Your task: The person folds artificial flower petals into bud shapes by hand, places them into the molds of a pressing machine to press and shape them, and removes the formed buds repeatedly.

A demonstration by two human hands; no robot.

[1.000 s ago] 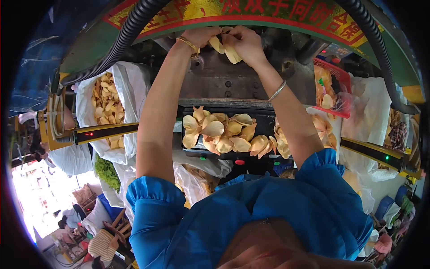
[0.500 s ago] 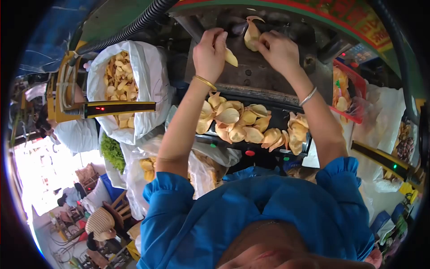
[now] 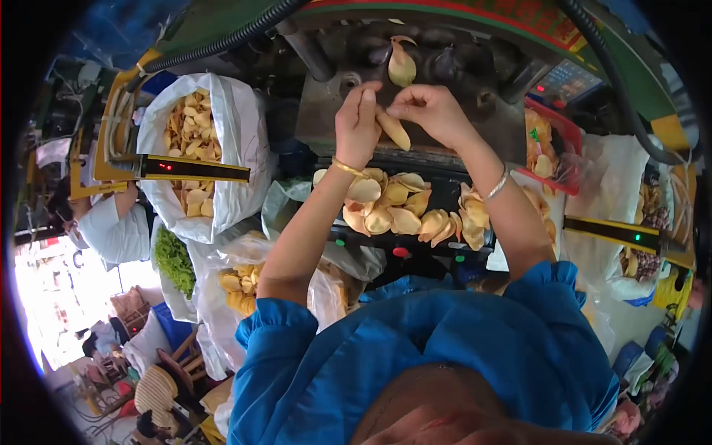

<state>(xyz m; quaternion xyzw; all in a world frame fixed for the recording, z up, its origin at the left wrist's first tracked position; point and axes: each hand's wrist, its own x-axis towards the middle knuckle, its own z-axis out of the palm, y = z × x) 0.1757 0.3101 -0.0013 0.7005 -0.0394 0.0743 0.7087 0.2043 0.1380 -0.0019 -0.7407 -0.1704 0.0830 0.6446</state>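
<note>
My left hand (image 3: 356, 127), a gold bangle at its wrist, is closed around one end of a pale yellow curved piece (image 3: 397, 132). The free end slants down to the right over the machine's metal plate (image 3: 319, 119). My right hand (image 3: 430, 111) has thumb and fingertips pinched at the upper part of that piece, close to my left fingers. Just beyond both hands, a similar pale piece (image 3: 401, 68) sits upright on a dark mould, its thin tip bent over. More cupped pale pieces (image 3: 393, 204) lie heaped on the black ledge nearer my body.
A white sack (image 3: 241, 141) full of pale pieces stands at left, behind a yellow sensor bar (image 3: 196, 170). Another bar (image 3: 612, 228) is at right, near a red basket (image 3: 567, 141). Red and green buttons line the machine's front. Other people are at lower left.
My right hand has left the piece on the mould and moved toward my left hand, now pinching the held piece. The piece on the mould stays there. The view has shifted slightly.
</note>
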